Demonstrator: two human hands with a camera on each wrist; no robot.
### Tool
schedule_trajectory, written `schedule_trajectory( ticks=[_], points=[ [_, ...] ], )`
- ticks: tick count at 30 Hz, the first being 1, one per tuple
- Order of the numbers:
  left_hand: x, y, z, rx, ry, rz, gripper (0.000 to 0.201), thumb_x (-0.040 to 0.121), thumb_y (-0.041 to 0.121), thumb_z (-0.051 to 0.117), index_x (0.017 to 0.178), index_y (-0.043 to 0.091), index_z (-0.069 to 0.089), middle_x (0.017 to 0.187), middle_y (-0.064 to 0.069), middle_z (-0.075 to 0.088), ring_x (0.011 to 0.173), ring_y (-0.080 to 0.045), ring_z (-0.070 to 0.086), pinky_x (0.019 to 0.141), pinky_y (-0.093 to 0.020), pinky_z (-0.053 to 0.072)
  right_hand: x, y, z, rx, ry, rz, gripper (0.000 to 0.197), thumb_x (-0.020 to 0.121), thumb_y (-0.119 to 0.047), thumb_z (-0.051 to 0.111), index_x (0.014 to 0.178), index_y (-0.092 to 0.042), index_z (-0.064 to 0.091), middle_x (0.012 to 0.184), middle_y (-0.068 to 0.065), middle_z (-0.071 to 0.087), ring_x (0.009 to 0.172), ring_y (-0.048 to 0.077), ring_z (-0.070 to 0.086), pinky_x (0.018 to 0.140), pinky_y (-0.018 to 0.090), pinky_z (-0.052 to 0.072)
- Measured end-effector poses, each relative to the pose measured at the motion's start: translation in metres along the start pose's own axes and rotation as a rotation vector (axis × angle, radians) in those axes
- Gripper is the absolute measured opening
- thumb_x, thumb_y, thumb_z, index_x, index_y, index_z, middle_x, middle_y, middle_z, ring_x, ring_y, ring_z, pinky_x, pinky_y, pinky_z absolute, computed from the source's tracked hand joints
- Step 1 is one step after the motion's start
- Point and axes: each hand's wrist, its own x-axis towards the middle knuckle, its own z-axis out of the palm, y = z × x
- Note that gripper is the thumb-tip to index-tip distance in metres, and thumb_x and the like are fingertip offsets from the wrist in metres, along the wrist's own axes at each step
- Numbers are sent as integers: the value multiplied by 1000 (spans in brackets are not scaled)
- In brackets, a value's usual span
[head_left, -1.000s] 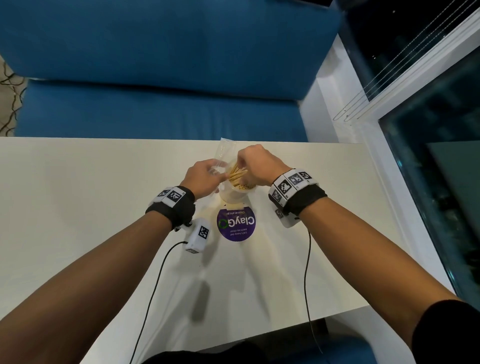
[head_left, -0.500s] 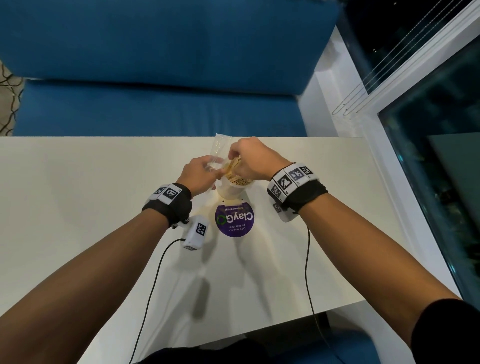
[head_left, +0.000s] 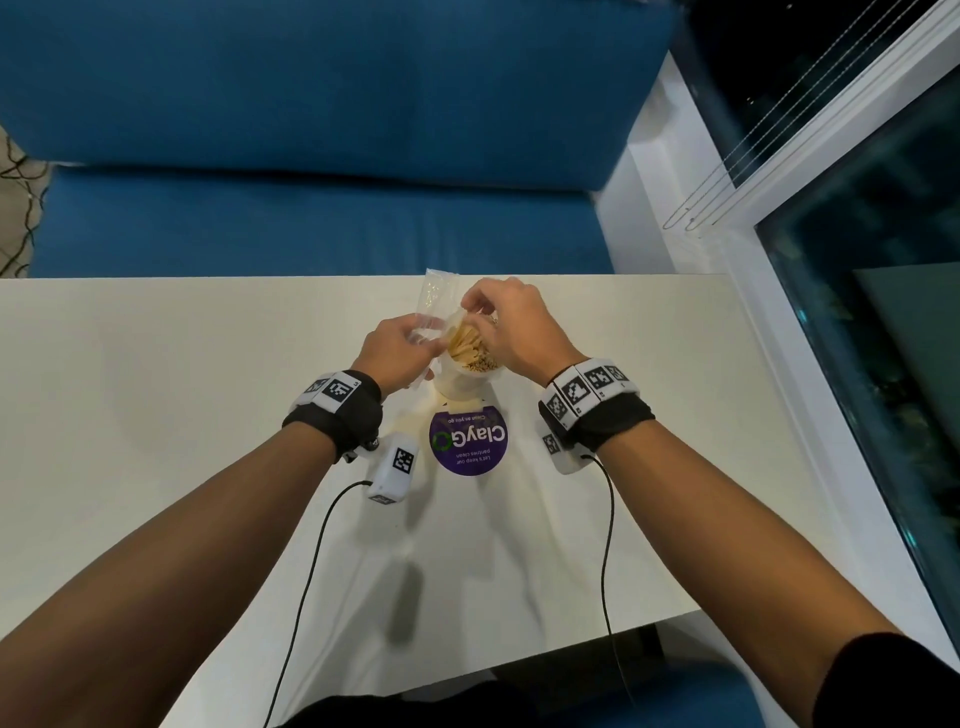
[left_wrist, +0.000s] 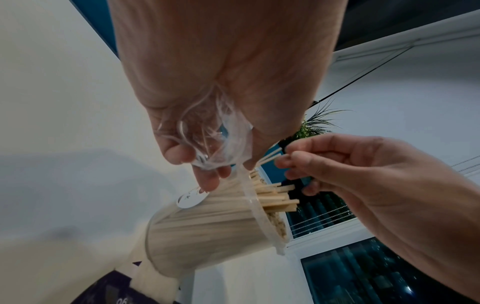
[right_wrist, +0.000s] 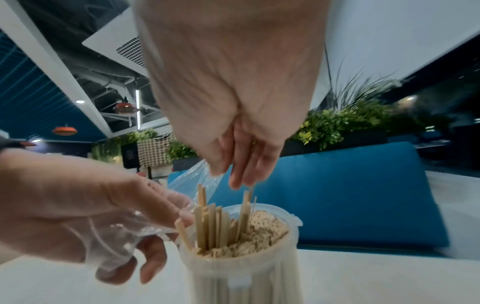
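Note:
A translucent plastic tub (head_left: 465, 389) packed with wooden stir sticks (head_left: 467, 345) stands on the white table (head_left: 156, 415). My left hand (head_left: 397, 356) grips a crumpled clear plastic bag (head_left: 436, 306) beside the tub's rim; the left wrist view shows the bag (left_wrist: 207, 142) bunched in the palm just above the tub (left_wrist: 207, 232). My right hand (head_left: 511, 327) hovers over the tub's mouth. In the left wrist view the right hand (left_wrist: 285, 162) pinches a couple of thin sticks between thumb and forefinger. In the right wrist view, several sticks (right_wrist: 213, 226) stand higher than the rest.
A round purple sticker (head_left: 469, 447) lies on the table just in front of the tub. A blue sofa (head_left: 311, 156) runs along the table's far edge. A white ledge and a dark window (head_left: 857, 312) border the right side.
My right hand has shifted slightly back and up over the tub's mouth, still working at the sticks. The left hand keeps the bag at the rim.

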Motion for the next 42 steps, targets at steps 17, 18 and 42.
schedule_trajectory(
  ticks=[17,18,42],
  points=[
    [-3,1,5,-68,50,-40,37,92,36,69,128,26,65,118,-5,71,81,-15,75,54,-27,52,-52,19,52,-182,360,-281,47,105,-10,51,151,-7,49,160,8,45,153,21,35,122,38,32],
    [-3,1,5,-69,55,-36,37,92,36,69,127,27,66,117,-4,71,82,-16,75,54,-27,52,-52,16,53,-215,315,-288,51,107,-14,47,157,-10,40,166,7,34,157,21,26,125,37,26],
    [-1,-5,16,-242,126,-108,34,87,29,74,120,19,72,111,0,76,93,-16,74,57,-28,57,-49,30,71,-209,114,-73,57,111,-29,25,163,-6,24,173,8,14,161,18,3,130,50,6]
  ],
)
